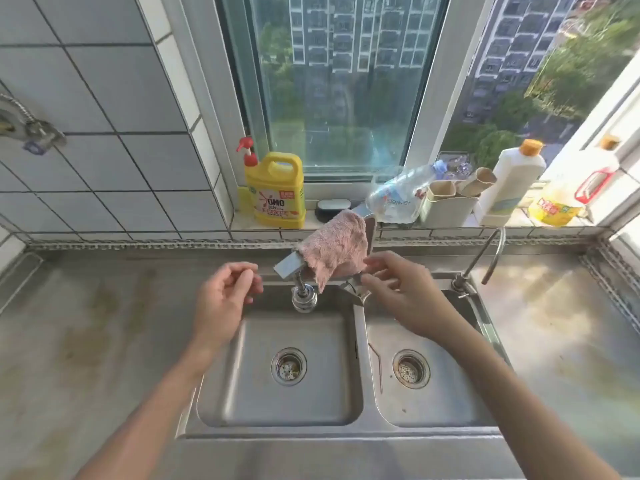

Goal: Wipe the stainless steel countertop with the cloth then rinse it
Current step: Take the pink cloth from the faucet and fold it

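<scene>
Seen from above: a stainless steel countertop (86,341), streaked with dull brownish stains on the left, glaring with sunlight on the right. Set into it, a double sink (360,431), both basins with round strainers at the drain. Over the divider, a tap (304,292) with a pink cloth (334,251) draped across its arm, off the counter and hanging above the basins. Left hand (223,299) raised beside the tap, fingers loosely curled, gripping nothing. Right hand (398,289) just right of the cloth, fingertips (372,263) at its lower edge; unclear whether pinching it or only touching. A second, thin curved spout (491,258) to the right of the sink. Behind, pale grey wall tiles (104,133) and a tiled sill holding a yellow detergent jug (277,192), a clear plastic bottle (398,199) lying tilted, a beige holder (446,206), a white bottle with an orange cap (509,181) and a yellow-labelled oil bottle (557,202). Beyond the window (339,81), tall apartment blocks and green trees.
</scene>
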Demonstrator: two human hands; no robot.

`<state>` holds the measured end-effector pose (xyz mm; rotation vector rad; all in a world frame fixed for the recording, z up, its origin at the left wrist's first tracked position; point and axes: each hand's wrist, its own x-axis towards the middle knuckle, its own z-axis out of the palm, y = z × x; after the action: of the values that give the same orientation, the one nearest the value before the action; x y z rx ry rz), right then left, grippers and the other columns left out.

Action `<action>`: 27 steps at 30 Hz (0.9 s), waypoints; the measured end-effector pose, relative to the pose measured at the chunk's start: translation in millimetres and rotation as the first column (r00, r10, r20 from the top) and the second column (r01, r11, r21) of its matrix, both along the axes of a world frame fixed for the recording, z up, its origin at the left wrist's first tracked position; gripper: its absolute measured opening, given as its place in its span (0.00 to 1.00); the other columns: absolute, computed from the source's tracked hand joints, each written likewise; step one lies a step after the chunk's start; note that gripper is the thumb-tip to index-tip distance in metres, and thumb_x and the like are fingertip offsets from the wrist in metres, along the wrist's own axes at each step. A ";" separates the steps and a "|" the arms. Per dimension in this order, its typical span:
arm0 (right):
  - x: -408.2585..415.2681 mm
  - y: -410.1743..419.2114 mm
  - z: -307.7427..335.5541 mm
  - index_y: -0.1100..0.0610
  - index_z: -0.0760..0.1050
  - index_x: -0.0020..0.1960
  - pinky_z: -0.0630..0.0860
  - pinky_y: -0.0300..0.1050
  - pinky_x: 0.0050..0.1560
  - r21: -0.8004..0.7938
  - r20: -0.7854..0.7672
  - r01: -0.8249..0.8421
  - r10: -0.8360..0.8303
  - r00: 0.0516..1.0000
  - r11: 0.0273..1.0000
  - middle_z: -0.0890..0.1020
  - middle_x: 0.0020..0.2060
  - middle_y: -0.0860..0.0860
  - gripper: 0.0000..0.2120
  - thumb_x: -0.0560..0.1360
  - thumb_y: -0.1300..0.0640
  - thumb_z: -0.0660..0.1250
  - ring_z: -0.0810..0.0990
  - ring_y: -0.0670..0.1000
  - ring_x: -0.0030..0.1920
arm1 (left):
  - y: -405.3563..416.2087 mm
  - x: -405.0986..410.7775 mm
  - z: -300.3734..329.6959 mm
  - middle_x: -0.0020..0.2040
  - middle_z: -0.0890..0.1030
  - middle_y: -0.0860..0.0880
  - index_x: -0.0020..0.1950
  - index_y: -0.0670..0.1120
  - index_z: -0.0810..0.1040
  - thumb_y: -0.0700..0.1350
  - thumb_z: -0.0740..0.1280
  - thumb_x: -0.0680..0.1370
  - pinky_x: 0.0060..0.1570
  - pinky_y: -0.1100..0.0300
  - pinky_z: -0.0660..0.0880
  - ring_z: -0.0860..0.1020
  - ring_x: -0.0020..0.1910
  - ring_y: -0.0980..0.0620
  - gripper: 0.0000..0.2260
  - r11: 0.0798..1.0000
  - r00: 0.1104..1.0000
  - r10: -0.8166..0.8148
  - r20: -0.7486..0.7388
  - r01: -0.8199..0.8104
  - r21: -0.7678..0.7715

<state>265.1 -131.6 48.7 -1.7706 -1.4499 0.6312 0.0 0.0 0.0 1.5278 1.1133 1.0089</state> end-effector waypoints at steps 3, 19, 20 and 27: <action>9.0 34.4 19.9 0.54 0.74 0.67 0.78 0.41 0.54 0.096 0.016 0.066 -0.068 0.998 0.993 0.81 0.52 0.45 0.17 0.80 0.50 0.70 0.82 0.43 0.52 | 45.3 25.6 27.1 0.43 0.86 0.52 0.53 0.48 0.82 0.40 0.65 0.84 0.41 0.64 0.82 0.85 0.44 0.56 0.07 0.999 1.000 -0.017 0.009 0.017 0.028; 19.7 92.1 -10.8 0.57 0.83 0.52 0.82 0.57 0.60 -0.336 -0.372 0.180 -0.306 0.877 0.924 0.88 0.51 0.54 0.29 0.70 0.31 0.73 0.87 0.54 0.52 | 115.0 135.7 21.9 0.38 0.77 0.46 0.38 0.49 0.76 0.55 0.64 0.72 0.46 0.53 0.67 0.72 0.38 0.46 0.10 0.689 0.723 -0.686 -0.083 0.609 -0.393; 20.5 92.4 -10.1 0.59 0.83 0.51 0.84 0.52 0.55 -0.329 -0.393 0.179 -0.307 0.867 0.927 0.88 0.48 0.51 0.30 0.70 0.32 0.75 0.87 0.50 0.48 | 115.0 133.4 25.8 0.34 0.74 0.50 0.33 0.53 0.73 0.54 0.64 0.72 0.43 0.55 0.66 0.71 0.34 0.52 0.09 0.723 0.743 -0.660 -0.111 0.589 -0.361; 32.1 88.0 19.8 0.65 0.82 0.47 0.78 0.45 0.40 -0.202 -0.222 0.193 -0.237 0.946 0.960 0.87 0.42 0.57 0.25 0.75 0.41 0.74 0.82 0.51 0.40 | 121.4 119.2 71.6 0.37 0.80 0.55 0.44 0.52 0.83 0.47 0.73 0.78 0.45 0.59 0.70 0.76 0.39 0.57 0.03 0.875 0.779 -0.436 -0.451 0.485 -0.008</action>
<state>297.1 -43.7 68.5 -1.8801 -1.0427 0.8509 119.2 121.4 71.6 2.0601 0.9094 0.3910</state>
